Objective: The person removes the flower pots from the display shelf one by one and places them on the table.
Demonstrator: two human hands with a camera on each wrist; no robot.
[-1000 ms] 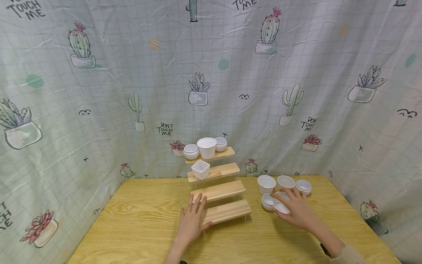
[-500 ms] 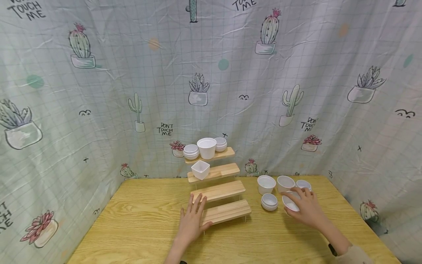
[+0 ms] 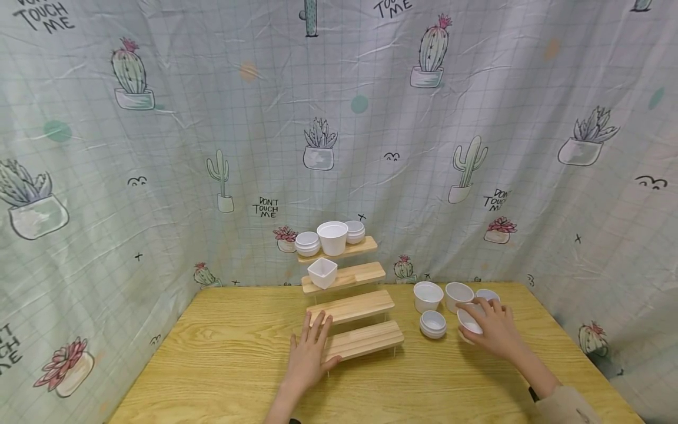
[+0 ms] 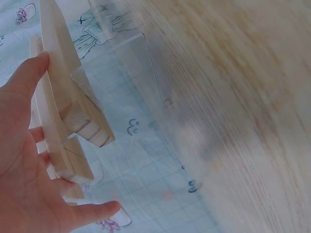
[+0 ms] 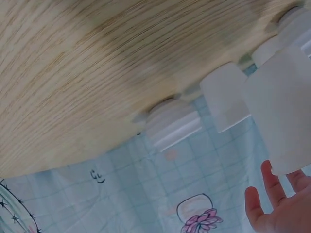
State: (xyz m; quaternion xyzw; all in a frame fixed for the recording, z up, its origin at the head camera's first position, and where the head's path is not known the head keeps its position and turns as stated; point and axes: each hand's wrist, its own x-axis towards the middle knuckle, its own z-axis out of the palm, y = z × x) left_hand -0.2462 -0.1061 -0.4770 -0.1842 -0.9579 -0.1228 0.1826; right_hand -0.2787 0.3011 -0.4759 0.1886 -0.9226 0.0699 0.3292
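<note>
My right hand (image 3: 497, 331) holds a white plastic pot (image 3: 468, 320) by its rim, at the right side of the table. The right wrist view shows that pot large, with fingertips (image 5: 270, 182) at its rim. My left hand (image 3: 307, 358) rests with spread fingers against the left end of a stepped wooden stand (image 3: 365, 340); in the left wrist view its thumb touches one board (image 4: 58, 58). On the stand's top step sit a larger round pot (image 3: 332, 238) and two small ridged pots, one being the left ridged pot (image 3: 307, 244). A square pot (image 3: 322, 272) stands one step lower.
Near the right hand stand two round pots, the left one (image 3: 428, 295) and the right one (image 3: 458, 296), plus a ridged pot (image 3: 432, 324). Another ridged pot (image 3: 487, 296) is partly hidden by the hand. A cactus-print curtain (image 3: 339, 147) hangs behind the wooden table (image 3: 228, 353).
My right hand has moved right with the white pot, away from the front ridged pot, which now shows fully. My left hand and the stand have stayed still.
</note>
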